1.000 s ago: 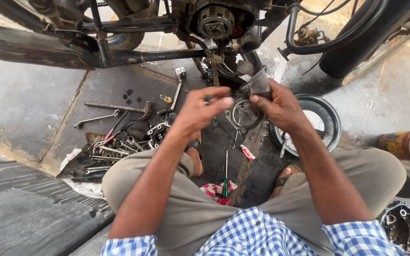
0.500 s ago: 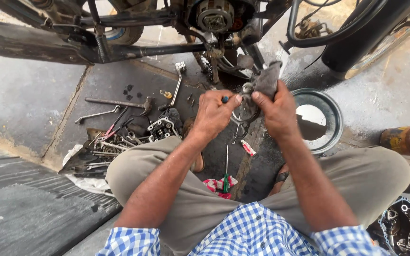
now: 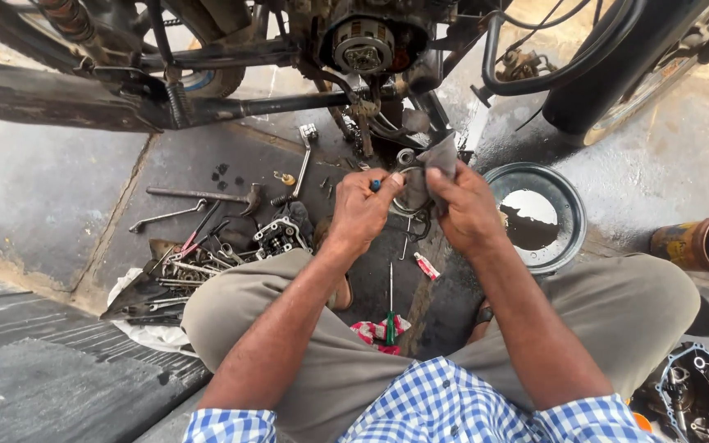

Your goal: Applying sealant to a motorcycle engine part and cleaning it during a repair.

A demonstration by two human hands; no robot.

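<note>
Head view: the person squats on the oily floor [image 3: 59,189] beside a motorcycle whose clutch assembly [image 3: 364,49] is exposed. Both hands meet just below it. The left hand [image 3: 363,209] is clenched around a small tool with a blue handle tip [image 3: 376,185] showing above the knuckles, probably a screwdriver, though the shaft is hidden. The right hand [image 3: 465,209] is closed on a grey rag [image 3: 438,156] and, behind it, a round metal engine part [image 3: 410,187] (a ring or cover, too hidden to say which). The part sits between the two grips, touching both, held off the floor.

In my judgement the work in hand is cleaning or scraping that part. To do it well, the right grip should brace the part firmly through the rag so it cannot turn, while the left grip works the tool tip away from the right fingers, in short controlled strokes.

Just right of the right grip lies a round drain pan [image 3: 572,205] holding dark oil; dirt is best let fall there. Below the grips a green-handled screwdriver [image 3: 389,308] lies on the floor. Well left of the left grip are scattered spanners [image 3: 166,216] and a hammer [image 3: 207,195].
</note>
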